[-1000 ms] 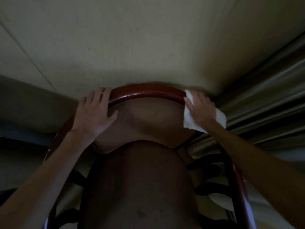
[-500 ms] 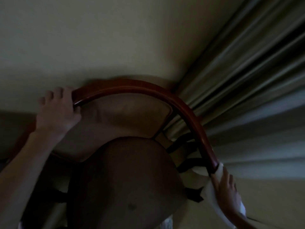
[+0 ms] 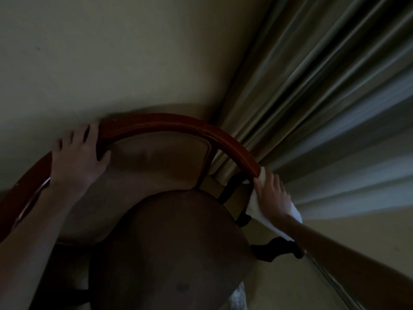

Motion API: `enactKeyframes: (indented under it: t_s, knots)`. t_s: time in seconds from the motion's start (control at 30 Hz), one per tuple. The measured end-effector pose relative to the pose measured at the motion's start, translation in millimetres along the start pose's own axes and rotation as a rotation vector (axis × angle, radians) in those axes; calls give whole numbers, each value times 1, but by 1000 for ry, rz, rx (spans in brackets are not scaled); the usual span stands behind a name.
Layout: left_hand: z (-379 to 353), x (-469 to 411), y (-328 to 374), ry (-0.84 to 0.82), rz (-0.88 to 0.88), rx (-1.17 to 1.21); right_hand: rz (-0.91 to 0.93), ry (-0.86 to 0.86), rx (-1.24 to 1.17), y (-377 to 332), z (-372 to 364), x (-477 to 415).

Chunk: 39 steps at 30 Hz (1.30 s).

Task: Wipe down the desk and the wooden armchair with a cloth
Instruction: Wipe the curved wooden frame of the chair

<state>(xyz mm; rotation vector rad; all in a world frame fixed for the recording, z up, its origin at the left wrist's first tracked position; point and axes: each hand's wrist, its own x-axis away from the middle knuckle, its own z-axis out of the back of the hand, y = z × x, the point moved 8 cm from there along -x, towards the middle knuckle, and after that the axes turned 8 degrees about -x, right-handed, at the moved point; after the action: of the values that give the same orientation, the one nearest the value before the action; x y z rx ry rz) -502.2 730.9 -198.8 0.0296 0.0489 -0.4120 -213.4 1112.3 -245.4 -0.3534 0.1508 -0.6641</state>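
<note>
Two hands rest on the curved top rail of the wooden armchair, seen from above in dim light. Left hand: draped over the rail's left bend, with four fingers slightly apart and hooked over the far edge and the thumb pressed on the near side, so that the wood is clasped between them. Right hand: set on the rail's right limb where it slopes down as an armrest, its fingers only slightly apart and curved over a white cloth, which is held between palm and wood. Loose ends of the cloth show on either side of the wrist. The padded backrest and seat lie inside the rail's arc. The chair back stands near a plain wall, and a pleated curtain hangs just beside the right armrest.
</note>
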Motion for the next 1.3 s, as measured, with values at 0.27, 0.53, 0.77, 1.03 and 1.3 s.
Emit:
enactKeyframes:
  t_s: [0.27,0.53,0.77,1.03,1.3]
  knots:
    - [-2,-7,6,57,14,-43,222,-46,269,-99,-22,-89]
    - [-3,-16,7,12,76,32,-7,-94,-22,10,0,1]
    - [3,-16,13,69,18,37,-68,-67,54,33,9,48]
    - [5,-6,9,-27,60,71,145,-79,222,-112,-13,-80]
    - [6,-3,7,-59,-2,112,291,-178,134,-134,-23,-101]
